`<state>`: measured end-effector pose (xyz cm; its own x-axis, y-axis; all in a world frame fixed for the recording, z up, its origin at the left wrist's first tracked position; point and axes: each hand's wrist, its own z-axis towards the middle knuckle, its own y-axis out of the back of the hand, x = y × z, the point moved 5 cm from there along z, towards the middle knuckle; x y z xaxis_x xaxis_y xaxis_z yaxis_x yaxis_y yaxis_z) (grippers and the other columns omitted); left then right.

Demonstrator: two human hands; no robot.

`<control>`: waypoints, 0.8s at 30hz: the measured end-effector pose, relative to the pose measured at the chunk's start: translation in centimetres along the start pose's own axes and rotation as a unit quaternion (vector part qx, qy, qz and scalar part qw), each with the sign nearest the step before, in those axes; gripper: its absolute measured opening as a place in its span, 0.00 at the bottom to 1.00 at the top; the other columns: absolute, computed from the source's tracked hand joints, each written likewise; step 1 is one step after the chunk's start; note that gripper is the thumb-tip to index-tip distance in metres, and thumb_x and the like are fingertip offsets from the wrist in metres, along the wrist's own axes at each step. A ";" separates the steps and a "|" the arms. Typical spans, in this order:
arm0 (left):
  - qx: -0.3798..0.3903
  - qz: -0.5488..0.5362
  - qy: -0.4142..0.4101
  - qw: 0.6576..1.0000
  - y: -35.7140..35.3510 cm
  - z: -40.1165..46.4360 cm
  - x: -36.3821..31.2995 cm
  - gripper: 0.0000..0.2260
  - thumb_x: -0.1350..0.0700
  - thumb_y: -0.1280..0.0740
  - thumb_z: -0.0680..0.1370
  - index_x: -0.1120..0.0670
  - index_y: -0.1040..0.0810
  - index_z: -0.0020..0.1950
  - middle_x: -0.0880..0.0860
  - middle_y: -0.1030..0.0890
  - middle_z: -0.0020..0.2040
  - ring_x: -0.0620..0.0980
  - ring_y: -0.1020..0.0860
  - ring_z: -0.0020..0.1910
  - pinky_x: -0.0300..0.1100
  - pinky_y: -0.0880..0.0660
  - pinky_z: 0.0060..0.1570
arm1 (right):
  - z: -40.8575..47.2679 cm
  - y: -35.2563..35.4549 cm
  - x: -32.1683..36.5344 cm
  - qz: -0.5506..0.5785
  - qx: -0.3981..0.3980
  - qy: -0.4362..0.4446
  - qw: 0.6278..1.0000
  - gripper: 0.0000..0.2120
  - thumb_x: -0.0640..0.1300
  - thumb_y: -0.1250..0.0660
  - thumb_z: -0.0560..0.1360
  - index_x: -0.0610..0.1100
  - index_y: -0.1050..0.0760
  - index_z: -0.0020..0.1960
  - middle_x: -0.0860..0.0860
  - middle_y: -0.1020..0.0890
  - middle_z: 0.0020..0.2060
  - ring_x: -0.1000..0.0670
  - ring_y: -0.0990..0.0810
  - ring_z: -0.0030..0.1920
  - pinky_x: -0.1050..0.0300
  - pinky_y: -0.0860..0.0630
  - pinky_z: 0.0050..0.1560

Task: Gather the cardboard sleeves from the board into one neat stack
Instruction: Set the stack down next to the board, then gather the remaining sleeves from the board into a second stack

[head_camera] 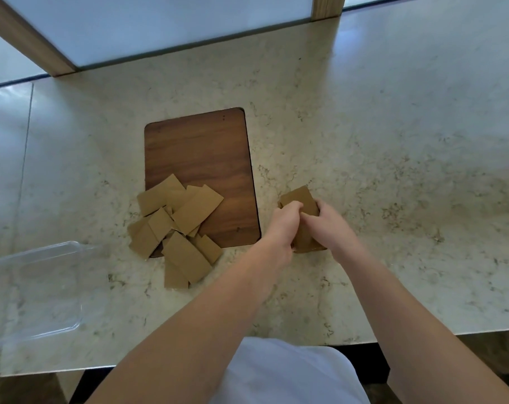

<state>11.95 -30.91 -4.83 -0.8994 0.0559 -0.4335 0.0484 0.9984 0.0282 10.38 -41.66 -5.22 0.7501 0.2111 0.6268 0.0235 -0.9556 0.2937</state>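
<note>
A dark wooden board point(201, 147) lies on the marble counter. Several brown cardboard sleeves point(177, 225) lie in a loose, overlapping heap on the board's near left corner, some spilling onto the counter. To the right of the board, a small stack of sleeves point(301, 199) rests on the counter. My left hand point(285, 223) grips the stack's left side and my right hand point(324, 223) grips its right side, fingers curled over the top. The near part of the stack is partly hidden by my hands.
A clear plastic container point(35, 290) sits at the near left of the counter point(393, 141). Frosted panels with wooden frames point(29, 39) stand behind the counter. The counter's front edge runs close to my body.
</note>
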 end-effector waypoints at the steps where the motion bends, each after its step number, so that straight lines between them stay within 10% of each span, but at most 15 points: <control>1: -0.005 -0.001 -0.024 1.000 0.5 0.2 -0.1 0.21 0.47 0.37 0.81 0.53 0.28 0.73 0.54 0.21 0.62 0.53 0.21 0.55 0.46 0.25 0.43 | -0.2 -0.1 0.1 -0.013 -0.014 0.006 1.000 0.29 0.56 0.31 0.75 0.48 0.30 0.73 0.46 0.20 0.65 0.45 0.20 0.61 0.44 0.20 0.60; 4: -0.085 0.039 -0.149 0.984 3.4 0.0 -0.5 0.19 0.47 0.37 0.81 0.53 0.25 0.69 0.51 0.20 0.61 0.51 0.22 0.57 0.45 0.28 0.48 | -1.9 0.5 1.2 -0.065 -0.170 0.118 0.976 0.38 0.62 0.34 0.75 0.45 0.37 0.79 0.48 0.29 0.74 0.47 0.31 0.73 0.51 0.33 0.71; 7: -0.153 0.044 -0.214 0.964 8.4 -0.6 1.0 0.06 0.50 0.37 0.82 0.50 0.24 0.47 0.47 0.22 0.42 0.39 0.23 0.41 0.38 0.29 0.39 | -5.7 -2.0 3.4 -0.115 -0.270 0.297 0.909 0.24 0.55 0.36 0.75 0.46 0.26 0.67 0.50 0.22 0.59 0.51 0.25 0.59 0.55 0.28 0.61; 9: -0.218 0.062 -0.214 0.950 12.8 -1.3 2.5 0.14 0.50 0.39 0.83 0.51 0.32 0.37 0.47 0.29 0.34 0.40 0.31 0.29 0.40 0.34 0.32 | -6.4 -6.8 4.5 -0.141 -0.195 0.340 0.909 0.15 0.51 0.35 0.75 0.46 0.22 0.59 0.54 0.22 0.49 0.54 0.23 0.48 0.50 0.21 0.54; 12: -0.258 -0.015 -0.162 0.952 18.9 -1.9 4.9 0.19 0.46 0.43 0.84 0.50 0.27 0.36 0.47 0.23 0.34 0.51 0.25 0.39 0.48 0.28 0.42 | -4.7 -14.9 4.4 -0.217 -0.026 0.257 0.941 0.13 0.53 0.33 0.78 0.48 0.22 0.59 0.54 0.21 0.50 0.52 0.20 0.49 0.46 0.23 0.58; 15: -0.226 -0.090 -0.100 0.965 23.0 -1.6 7.6 0.25 0.44 0.47 0.85 0.63 0.26 0.68 0.70 0.23 0.64 0.71 0.23 0.61 0.65 0.24 0.61 | -3.3 -20.7 3.2 -0.336 -0.012 0.216 0.917 0.22 0.63 0.35 0.77 0.47 0.25 0.62 0.50 0.22 0.57 0.46 0.24 0.59 0.45 0.30 0.60; 18: -0.242 -0.077 -0.089 0.963 27.1 -1.7 9.4 0.18 0.52 0.48 0.84 0.64 0.25 0.59 0.65 0.32 0.38 0.52 0.31 0.29 0.44 0.31 0.26 | -3.1 -23.7 3.3 -0.389 -0.070 0.232 0.889 0.25 0.65 0.30 0.73 0.47 0.26 0.57 0.49 0.23 0.54 0.45 0.26 0.58 0.46 0.30 0.59; 24: -0.191 -0.018 -0.093 0.977 30.7 -1.0 10.2 0.08 0.58 0.44 0.81 0.52 0.25 0.50 0.51 0.29 0.38 0.48 0.31 0.34 0.43 0.34 0.33 | -3.3 -25.0 3.8 -0.292 -0.001 0.182 0.939 0.15 0.56 0.27 0.74 0.49 0.30 0.49 0.55 0.23 0.39 0.49 0.22 0.43 0.51 0.28 0.42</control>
<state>3.79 0.31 -7.51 -0.8014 0.0557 -0.5955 -0.1798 0.9272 0.3287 10.45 -16.27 -7.81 0.3350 0.7551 0.5636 0.3587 -0.6553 0.6647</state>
